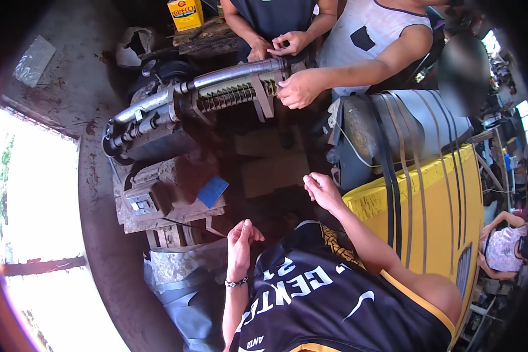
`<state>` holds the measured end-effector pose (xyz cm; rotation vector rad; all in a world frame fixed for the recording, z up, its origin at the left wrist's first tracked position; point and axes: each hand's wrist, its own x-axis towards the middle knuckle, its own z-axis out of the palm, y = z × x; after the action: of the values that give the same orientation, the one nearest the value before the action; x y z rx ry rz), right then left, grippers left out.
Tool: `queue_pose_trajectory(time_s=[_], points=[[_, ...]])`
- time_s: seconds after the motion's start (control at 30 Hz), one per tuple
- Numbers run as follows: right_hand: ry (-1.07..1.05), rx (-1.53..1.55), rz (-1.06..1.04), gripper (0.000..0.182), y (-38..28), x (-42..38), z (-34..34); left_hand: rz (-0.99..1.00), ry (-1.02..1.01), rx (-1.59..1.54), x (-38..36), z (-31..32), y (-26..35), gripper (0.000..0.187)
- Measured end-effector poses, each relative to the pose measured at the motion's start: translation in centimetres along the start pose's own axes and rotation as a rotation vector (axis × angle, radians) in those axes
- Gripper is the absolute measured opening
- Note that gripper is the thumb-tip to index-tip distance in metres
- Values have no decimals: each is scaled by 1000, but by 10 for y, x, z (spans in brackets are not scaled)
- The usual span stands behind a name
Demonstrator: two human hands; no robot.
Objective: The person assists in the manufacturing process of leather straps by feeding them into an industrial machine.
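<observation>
My left hand (pixel 241 239), with a beaded bracelet at the wrist, is raised in front of my body. Its fingers are loosely curled with the thumb up, and nothing shows in them. Higher and to the right, my right hand (pixel 321 190) has its fingers drawn together near the corner of a yellow panel (pixel 422 211); nothing shows in it either. Neither hand touches anything visible. Closest to my left hand is a worn bench (pixel 212 212) with a blue square sheet (pixel 213 191) at its edge. Beyond stands a machine (pixel 152 120) with a metal cylinder and a coil spring.
Two people stand at the machine's far end; one person's hand (pixel 302 88) is at a strip hanging there. Dark and brown straps (pixel 387 158) cross a roll and the yellow panel. A yellow tin (pixel 185 15) stands at the back. Another person (pixel 504 243) is far right.
</observation>
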<state>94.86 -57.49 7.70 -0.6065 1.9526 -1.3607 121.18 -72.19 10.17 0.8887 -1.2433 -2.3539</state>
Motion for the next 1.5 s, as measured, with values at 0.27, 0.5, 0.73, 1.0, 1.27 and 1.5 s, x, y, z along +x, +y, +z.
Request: queue_pose_trajectory(time_s=[0.27, 0.5, 0.73, 1.0, 1.27, 1.5], points=[[76, -3, -3, 43, -10, -26, 9, -74, 8, 117, 11, -14, -4, 36], [107, -308, -369, 16, -97, -4, -37, -99, 134, 281, 33, -20, -10, 26], [163, -407, -622, 19, -179, -2, -78, -47, 82, 819, 65, -12, -36, 30], [144, -285, -460, 28, -153, 44, -81, -96, 129, 989, 61, 3, -54, 33], [51, 103, -646, 44, -151, 75, -55, -122, 123, 1037, 59, 6, -72, 36], [22, 194, -682, 41, -197, 57, -52, -139, 153, 1059, 58, 8, -73, 37]])
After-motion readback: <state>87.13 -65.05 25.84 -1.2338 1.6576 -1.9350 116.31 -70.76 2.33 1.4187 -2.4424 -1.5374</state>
